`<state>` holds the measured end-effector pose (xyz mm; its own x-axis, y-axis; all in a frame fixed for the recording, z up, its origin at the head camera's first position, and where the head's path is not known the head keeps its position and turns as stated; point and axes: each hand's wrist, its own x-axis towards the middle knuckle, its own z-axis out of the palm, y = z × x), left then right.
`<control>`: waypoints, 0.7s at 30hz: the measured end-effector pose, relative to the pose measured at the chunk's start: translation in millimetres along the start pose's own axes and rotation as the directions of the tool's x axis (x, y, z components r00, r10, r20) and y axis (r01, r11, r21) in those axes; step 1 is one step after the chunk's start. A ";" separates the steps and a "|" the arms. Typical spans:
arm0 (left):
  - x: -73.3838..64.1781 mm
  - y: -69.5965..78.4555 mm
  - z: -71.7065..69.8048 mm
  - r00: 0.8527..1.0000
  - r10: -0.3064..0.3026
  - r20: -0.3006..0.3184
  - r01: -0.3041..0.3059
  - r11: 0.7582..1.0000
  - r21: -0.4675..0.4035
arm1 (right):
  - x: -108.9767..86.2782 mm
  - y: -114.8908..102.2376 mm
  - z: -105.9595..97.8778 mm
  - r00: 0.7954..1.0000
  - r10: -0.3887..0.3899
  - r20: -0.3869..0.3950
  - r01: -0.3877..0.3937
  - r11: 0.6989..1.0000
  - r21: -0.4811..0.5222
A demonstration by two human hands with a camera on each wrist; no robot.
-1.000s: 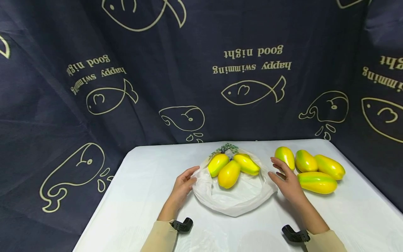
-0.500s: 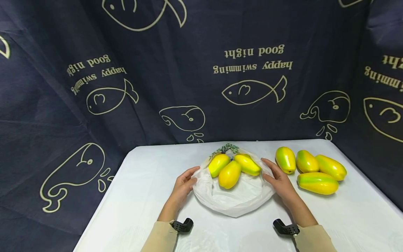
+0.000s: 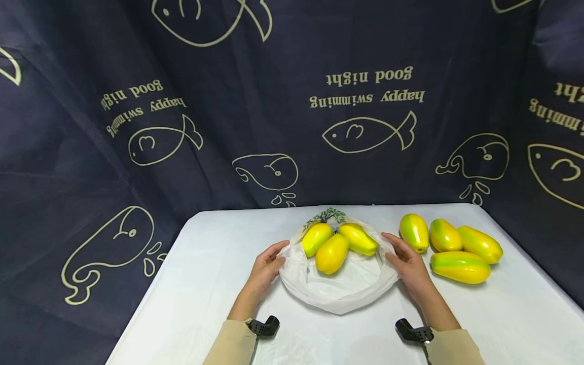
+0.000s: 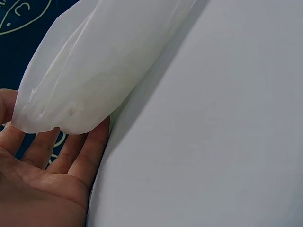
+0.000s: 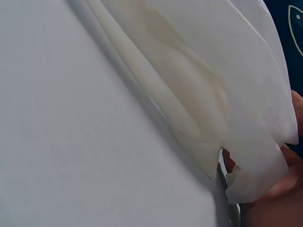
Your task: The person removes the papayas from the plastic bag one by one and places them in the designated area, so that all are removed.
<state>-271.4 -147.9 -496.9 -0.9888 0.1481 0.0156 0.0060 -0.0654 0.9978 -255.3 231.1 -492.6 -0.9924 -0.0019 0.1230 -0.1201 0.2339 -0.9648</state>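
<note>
left hand (image 3: 264, 267) and right hand (image 3: 411, 268) spread against plastic bag (image 3: 294, 271), lower center. lopsided pull could tip it, rolling the three yellow fruits (image 3: 332, 254) out.

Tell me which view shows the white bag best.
The head view shows most of the white bag, open, with three fruits inside. The left wrist view shows only one side of it, by the left hand; the right wrist view, only a creased part by the right hand.
</note>
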 end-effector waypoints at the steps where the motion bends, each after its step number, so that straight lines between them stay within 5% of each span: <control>1: -0.4 1.2 0.6 1.000 -0.001 -0.004 0.001 1.000 0.006 | -0.5 -0.1 0.0 1.000 -0.005 -0.007 0.005 1.000 0.014; 4: -0.7 4.7 2.3 1.000 0.011 -0.012 -0.010 0.999 0.031 | -2.3 -0.1 0.2 0.999 -0.020 -0.029 0.021 0.999 0.041; 9: 1.3 13.6 2.2 0.996 0.084 -0.031 -0.076 0.976 0.203 | -3.7 1.3 1.1 0.998 -0.036 -0.057 0.040 0.997 0.071; 14: 3.8 27.4 4.6 0.983 0.174 -0.053 -0.145 0.923 0.356 | -3.2 4.9 1.2 0.996 -0.060 -0.060 0.066 0.993 0.095; 21: 4.3 50.8 23.0 0.949 0.314 -0.007 -0.266 0.816 0.513 | -1.6 8.3 0.1 0.996 -0.082 -0.037 0.086 0.985 0.148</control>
<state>-271.9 -127.9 -444.7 -0.9381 0.1128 0.3275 0.3440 0.4138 0.8429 -254.7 233.0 -500.8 -0.9776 0.0145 0.2100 -0.2080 0.0869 -0.9743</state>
